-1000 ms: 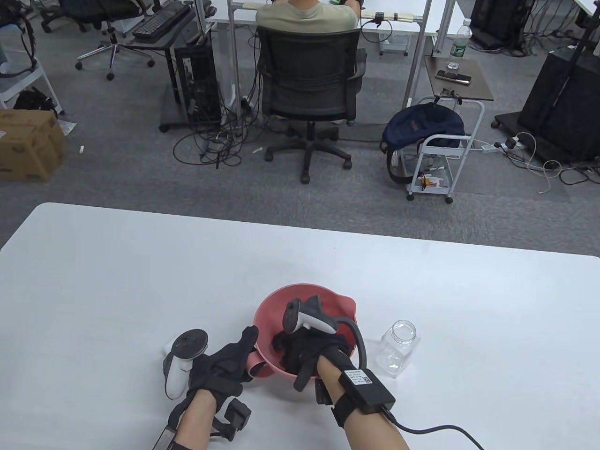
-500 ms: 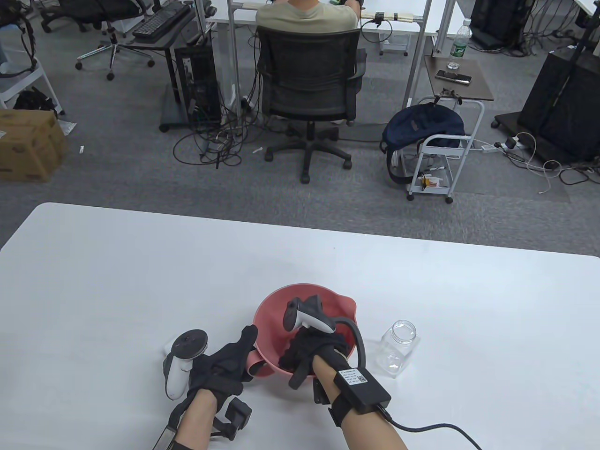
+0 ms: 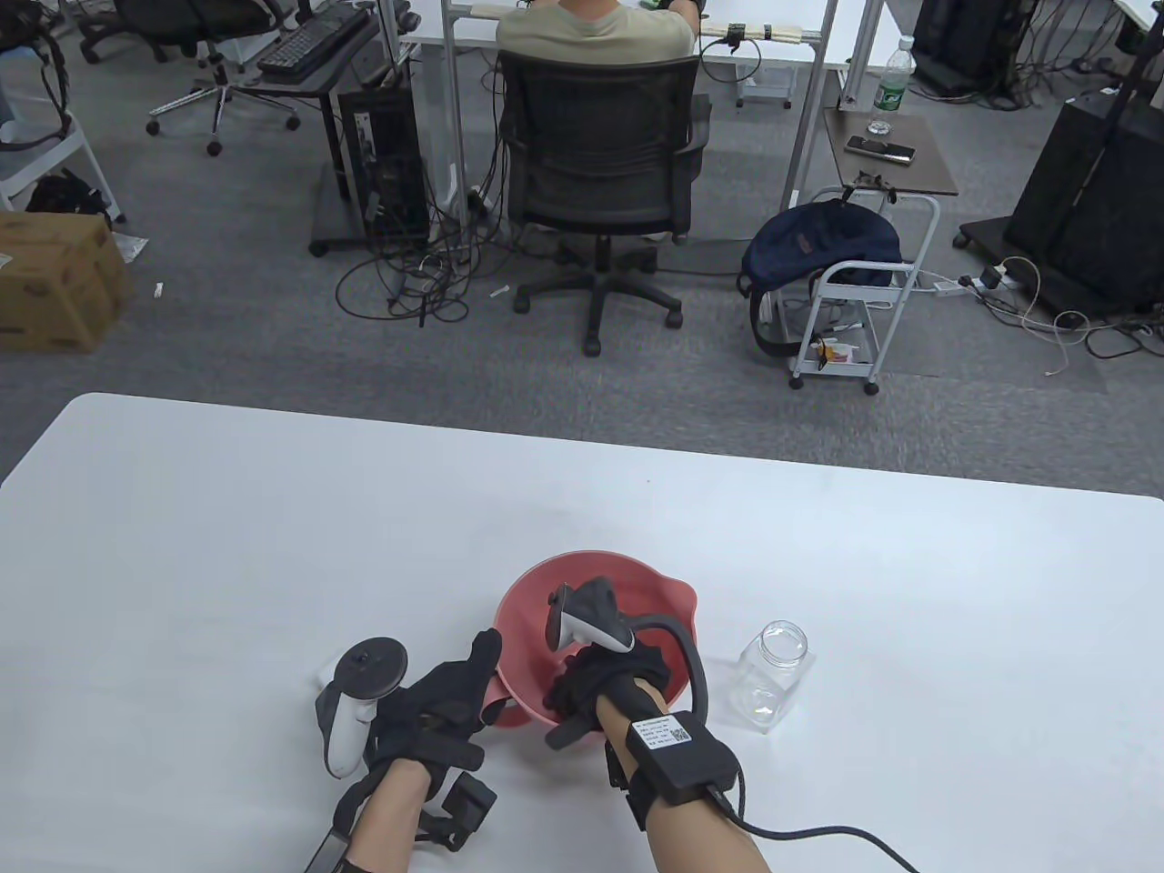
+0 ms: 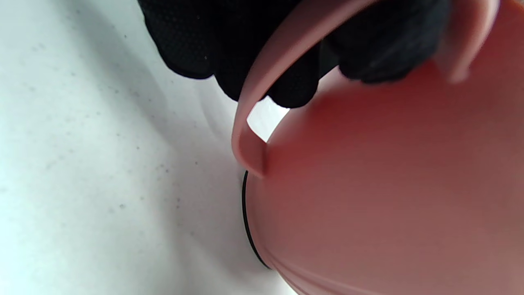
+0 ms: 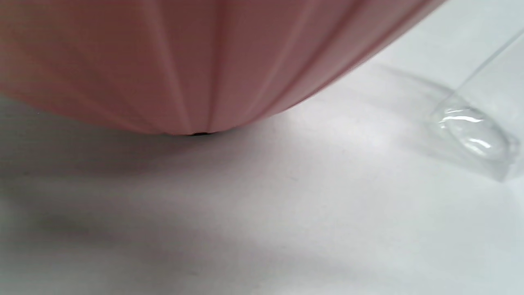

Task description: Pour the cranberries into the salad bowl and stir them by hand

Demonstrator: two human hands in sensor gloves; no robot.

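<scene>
The pink salad bowl (image 3: 536,591) stands near the table's front edge. My left hand (image 3: 455,696) grips the bowl's loop handle (image 3: 509,709) at its near-left side. The left wrist view shows black gloved fingers (image 4: 192,49) curled round that handle (image 4: 249,123). My right hand (image 3: 591,682) reaches over the near rim. Its fingers dip loosely curled into the bowl and its thumb (image 3: 564,735) lies outside the rim. The cranberries are hidden under the hand. An empty clear jar (image 3: 771,677) stands upright to the bowl's right. The jar (image 5: 479,131) also shows beside the bowl's underside (image 5: 184,61).
The white table (image 3: 273,546) stretches wide to the left and far side. Beyond its far edge, a person sits in an office chair (image 3: 596,173) with their back to me. A cable (image 3: 818,832) trails from my right wrist across the table's front right.
My right hand has drawn back and to the left inside the bowl, its forearm shifting left. My left hand keeps its hold on the handle.
</scene>
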